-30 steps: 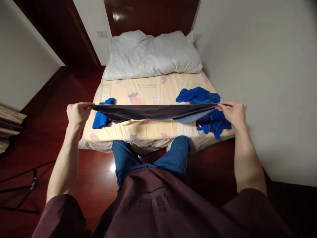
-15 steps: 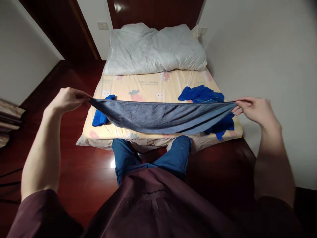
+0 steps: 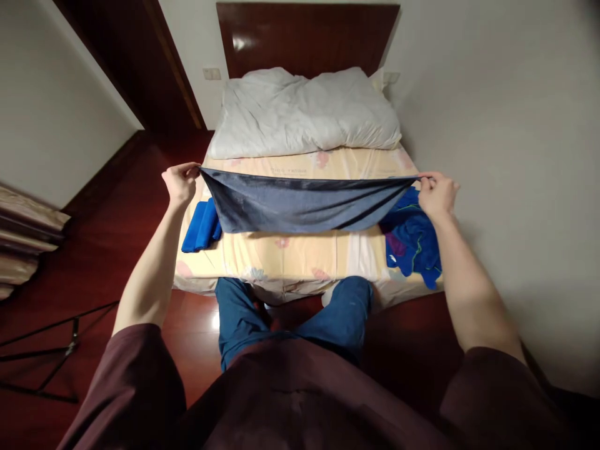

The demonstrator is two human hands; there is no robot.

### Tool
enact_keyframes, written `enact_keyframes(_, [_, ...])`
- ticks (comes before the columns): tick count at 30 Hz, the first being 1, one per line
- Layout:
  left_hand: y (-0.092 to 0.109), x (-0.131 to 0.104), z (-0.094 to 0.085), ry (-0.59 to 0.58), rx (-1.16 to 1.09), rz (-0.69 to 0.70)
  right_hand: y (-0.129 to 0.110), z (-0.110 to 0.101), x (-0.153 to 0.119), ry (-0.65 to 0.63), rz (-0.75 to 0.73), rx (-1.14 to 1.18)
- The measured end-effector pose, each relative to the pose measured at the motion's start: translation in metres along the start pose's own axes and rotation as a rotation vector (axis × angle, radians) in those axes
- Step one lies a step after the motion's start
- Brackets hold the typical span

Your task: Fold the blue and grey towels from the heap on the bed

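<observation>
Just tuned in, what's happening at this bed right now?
A person stands at the foot of the bed, holding a grey-blue cloth stretched above it. The left hand pinches one upper corner, the right hand the other, and the lower part hangs loose. Blue folded fabric lies on the left of the bed, a crumpled blue heap on the right, and a white quilt lies near the headboard.

Home bedroom, bed [image 3: 300,259] with patterned sheet, white quilt [image 3: 304,115], dark wooden headboard [image 3: 309,37]
</observation>
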State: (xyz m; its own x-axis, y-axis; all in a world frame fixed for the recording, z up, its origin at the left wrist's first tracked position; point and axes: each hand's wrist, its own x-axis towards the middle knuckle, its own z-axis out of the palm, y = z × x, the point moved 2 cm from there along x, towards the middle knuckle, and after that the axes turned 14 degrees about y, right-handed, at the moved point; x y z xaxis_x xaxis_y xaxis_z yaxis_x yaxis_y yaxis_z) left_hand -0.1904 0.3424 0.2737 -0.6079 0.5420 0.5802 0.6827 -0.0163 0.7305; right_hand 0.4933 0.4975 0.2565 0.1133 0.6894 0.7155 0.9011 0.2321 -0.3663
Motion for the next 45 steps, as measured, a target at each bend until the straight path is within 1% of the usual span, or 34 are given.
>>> enact_keyframes(2, [-0.007,0.0,0.0,0.085,-0.057,0.087,0.001,0.001,-0.006,0.05,-0.028,0.067])
enact_keyframes(3, [-0.012,-0.004,-0.001,0.119,-0.073,0.128,0.002,0.001,-0.012,0.067,-0.046,0.101])
enact_keyframes(5, [-0.025,-0.02,-0.006,0.158,-0.085,0.188,0.006,0.003,-0.03,0.07,-0.083,0.136])
enact_keyframes(7, [-0.044,-0.044,-0.012,0.146,-0.068,0.209,0.014,0.008,-0.052,0.051,-0.094,0.167])
enact_keyframes(8, [-0.055,-0.058,-0.015,0.116,-0.051,0.206,0.018,0.013,-0.064,0.034,-0.091,0.184])
enact_keyframes(9, [-0.068,-0.072,-0.017,0.063,-0.019,0.203,0.024,0.019,-0.078,0.013,-0.085,0.201])
enact_keyframes(12, [-0.109,-0.115,-0.019,-0.181,0.087,0.176,0.044,0.04,-0.125,-0.079,-0.052,0.228])
enact_keyframes(14, [-0.136,-0.144,-0.018,-0.334,0.157,0.132,0.058,0.055,-0.16,-0.181,-0.021,0.228])
enact_keyframes(16, [-0.159,-0.172,-0.016,-0.455,0.218,0.078,0.07,0.067,-0.196,-0.297,0.019,0.216])
enact_keyframes(18, [-0.177,-0.198,-0.014,-0.536,0.272,0.03,0.081,0.075,-0.23,-0.4,0.055,0.191])
enact_keyframes(20, [-0.19,-0.22,-0.012,-0.584,0.338,-0.013,0.089,0.079,-0.256,-0.47,0.078,0.17])
enact_keyframes(23, [-0.202,-0.24,-0.01,-0.61,0.432,-0.074,0.099,0.08,-0.279,-0.513,0.098,0.158])
enact_keyframes(26, [-0.208,-0.25,-0.012,-0.618,0.461,-0.087,0.107,0.078,-0.289,-0.518,0.108,0.162])
enact_keyframes(30, [-0.211,-0.258,-0.02,-0.628,0.487,-0.052,0.113,0.074,-0.298,-0.53,0.12,0.158])
enact_keyframes(32, [-0.208,-0.261,-0.024,-0.654,0.489,-0.013,0.114,0.072,-0.304,-0.538,0.124,0.142])
enact_keyframes(34, [-0.203,-0.263,-0.026,-0.705,0.493,0.046,0.114,0.071,-0.309,-0.552,0.126,0.121])
enact_keyframes(37, [-0.194,-0.261,-0.024,-0.764,0.541,0.134,0.113,0.072,-0.311,-0.592,0.122,0.092])
enact_keyframes(39, [-0.188,-0.253,-0.02,-0.77,0.558,0.174,0.113,0.075,-0.307,-0.599,0.109,0.087])
enact_keyframes(41, [-0.185,-0.241,-0.012,-0.75,0.519,0.185,0.112,0.081,-0.297,-0.558,0.103,0.095])
enact_keyframes(43, [-0.183,-0.225,0.001,-0.698,0.454,0.156,0.11,0.09,-0.283,-0.486,0.128,0.099])
enact_keyframes(45, [-0.184,-0.206,0.02,-0.648,0.409,0.09,0.108,0.105,-0.266,-0.437,0.185,0.096])
